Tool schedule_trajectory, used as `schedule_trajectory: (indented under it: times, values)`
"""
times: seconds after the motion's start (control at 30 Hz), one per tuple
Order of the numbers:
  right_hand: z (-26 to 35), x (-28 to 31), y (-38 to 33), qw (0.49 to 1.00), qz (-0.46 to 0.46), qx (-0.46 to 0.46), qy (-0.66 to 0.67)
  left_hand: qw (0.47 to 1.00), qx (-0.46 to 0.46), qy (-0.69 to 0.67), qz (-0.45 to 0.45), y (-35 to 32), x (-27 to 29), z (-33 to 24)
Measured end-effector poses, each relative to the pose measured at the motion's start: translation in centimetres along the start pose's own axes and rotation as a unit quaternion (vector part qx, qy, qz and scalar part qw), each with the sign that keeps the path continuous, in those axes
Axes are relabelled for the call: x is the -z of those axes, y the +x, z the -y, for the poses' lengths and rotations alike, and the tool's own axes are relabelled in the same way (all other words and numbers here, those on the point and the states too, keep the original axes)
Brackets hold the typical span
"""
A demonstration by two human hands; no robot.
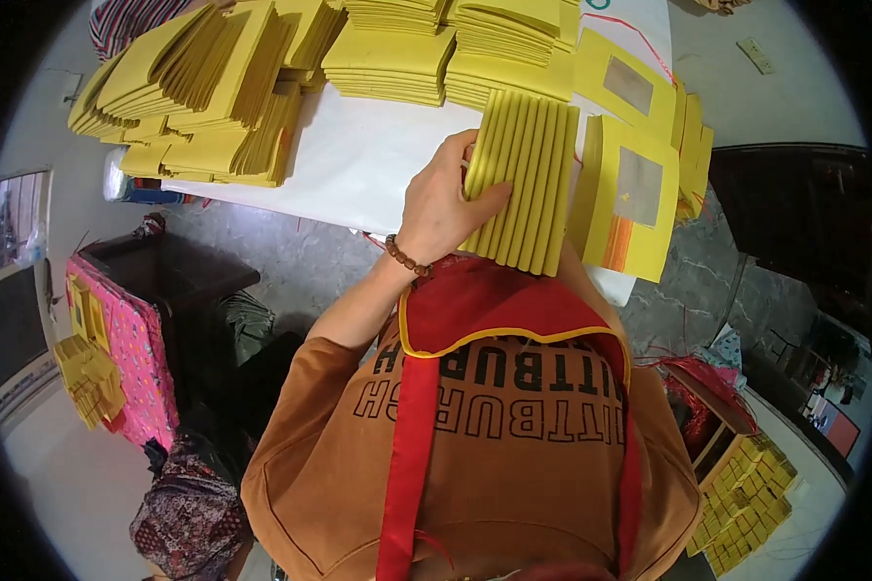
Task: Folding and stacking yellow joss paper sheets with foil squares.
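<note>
A thick bundle of folded yellow paper (523, 184) stands at the table's near edge in front of my chest, its rounded folds facing up. My left hand (446, 198), with a beaded bracelet at the wrist, grips the bundle's left side, thumb across the folds. My right forearm (591, 290) runs up behind the bundle's lower right; the right hand itself is hidden there. Just right of the bundle, a yellow sheet with a grey panel (639, 189) lies close by, and a similar yellow sheet (630, 82) lies beyond it.
Stacks of folded yellow paper (388, 63) line the white table's far side, with fanned piles (203, 77) at left. Someone's striped sleeve (126, 24) shows top left. A pink patterned table (136, 358) stands left; bundled yellow packs (746, 504) sit lower right.
</note>
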State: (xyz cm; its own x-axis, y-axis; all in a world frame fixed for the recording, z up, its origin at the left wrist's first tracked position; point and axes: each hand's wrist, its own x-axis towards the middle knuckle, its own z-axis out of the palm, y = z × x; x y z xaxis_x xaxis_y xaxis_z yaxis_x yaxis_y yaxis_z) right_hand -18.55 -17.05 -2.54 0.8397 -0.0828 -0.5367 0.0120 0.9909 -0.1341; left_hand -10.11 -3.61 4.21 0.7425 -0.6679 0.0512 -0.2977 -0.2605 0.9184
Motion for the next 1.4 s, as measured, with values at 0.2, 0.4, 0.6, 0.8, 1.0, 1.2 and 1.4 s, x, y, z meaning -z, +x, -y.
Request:
schedule_trajectory:
  times: [0.2,0.4,0.6,0.8,1.0,1.2,1.4]
  values:
    - [-0.6,3.4,1.7,0.980,0.100,0.102,-0.135,1.000,0.000,0.022,-0.004,0.0,-0.1,-0.3]
    - [-0.4,4.8,2.2,0.983,0.173,0.049,-0.036,0.999,-0.002,0.033,-0.006,0.2,-0.2,-0.1]
    - [0.3,6.0,2.9,0.974,0.111,0.066,-0.187,0.993,0.053,-0.101,0.009,-0.4,0.4,2.3]
    - [-1.7,-0.1,3.8,0.948,0.050,0.047,-0.311,0.900,0.238,-0.363,-0.048,-2.5,2.4,4.6]
    - [-4.3,-4.6,8.6,0.873,0.191,0.000,-0.449,0.839,0.206,-0.457,-0.211,-4.1,4.1,9.6]
    - [-2.9,-8.3,13.5,0.786,0.185,-0.029,-0.589,0.745,0.154,-0.555,-0.335,-1.2,5.4,14.1]
    - [-4.4,-5.2,11.1,0.820,-0.033,0.007,-0.571,0.718,0.109,-0.515,-0.456,2.7,3.8,16.0]
